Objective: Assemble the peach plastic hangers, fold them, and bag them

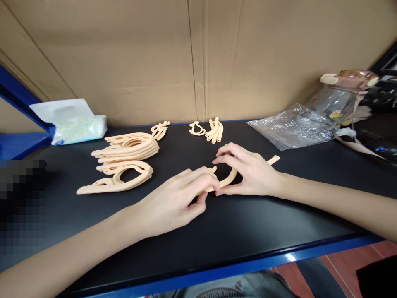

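Note:
In the head view, a beige plastic folding hanger [228, 179] lies low over the black table between my hands. My left hand [182, 194] pinches its left part, with fingers and thumb closed and partly hiding it. My right hand [252, 171] is curled around its curved middle, the thumb close to my left fingertips and the index finger arched near a short upturned tip. A straight arm of the hanger sticks out behind my right hand. To the left rests a stack of similar folded beige hangers [136, 154].
Loose beige hooks [160, 130], a curved piece [197, 129] and several straight arms [214, 131] lie at the back. A tissue pack [79, 129] stands back left. Crinkled clear plastic bag [288, 127] and a clear bottle [335, 99] are back right, before a cardboard wall [139, 62].

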### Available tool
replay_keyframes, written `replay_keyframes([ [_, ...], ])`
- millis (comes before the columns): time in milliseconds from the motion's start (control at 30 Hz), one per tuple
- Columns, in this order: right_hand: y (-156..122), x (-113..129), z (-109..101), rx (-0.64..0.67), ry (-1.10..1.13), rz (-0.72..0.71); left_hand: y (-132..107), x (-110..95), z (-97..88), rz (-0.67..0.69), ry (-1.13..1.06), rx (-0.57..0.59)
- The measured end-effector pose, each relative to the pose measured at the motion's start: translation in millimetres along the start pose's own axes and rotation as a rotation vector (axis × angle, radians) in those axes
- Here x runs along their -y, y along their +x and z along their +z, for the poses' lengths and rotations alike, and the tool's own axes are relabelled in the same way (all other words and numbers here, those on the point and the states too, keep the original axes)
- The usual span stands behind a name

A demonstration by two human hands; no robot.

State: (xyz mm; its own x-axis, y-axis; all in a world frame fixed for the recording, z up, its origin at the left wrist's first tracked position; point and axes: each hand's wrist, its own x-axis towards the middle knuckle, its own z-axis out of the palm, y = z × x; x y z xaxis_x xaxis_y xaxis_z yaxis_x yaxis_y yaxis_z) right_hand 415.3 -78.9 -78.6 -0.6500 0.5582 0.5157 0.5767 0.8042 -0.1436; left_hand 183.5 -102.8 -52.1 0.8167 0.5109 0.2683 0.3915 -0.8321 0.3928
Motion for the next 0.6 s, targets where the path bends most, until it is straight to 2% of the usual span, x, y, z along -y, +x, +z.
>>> replay_keyframes([
  [400,1,-5,1,0.022,0.012,-0.065,-2,0,-1.5,0.06,0.096,-0.011],
  [600,0,-9,2,0.04,0.032,-0.022,-5,3,-10.2,0.068,0.33,-0.032],
])
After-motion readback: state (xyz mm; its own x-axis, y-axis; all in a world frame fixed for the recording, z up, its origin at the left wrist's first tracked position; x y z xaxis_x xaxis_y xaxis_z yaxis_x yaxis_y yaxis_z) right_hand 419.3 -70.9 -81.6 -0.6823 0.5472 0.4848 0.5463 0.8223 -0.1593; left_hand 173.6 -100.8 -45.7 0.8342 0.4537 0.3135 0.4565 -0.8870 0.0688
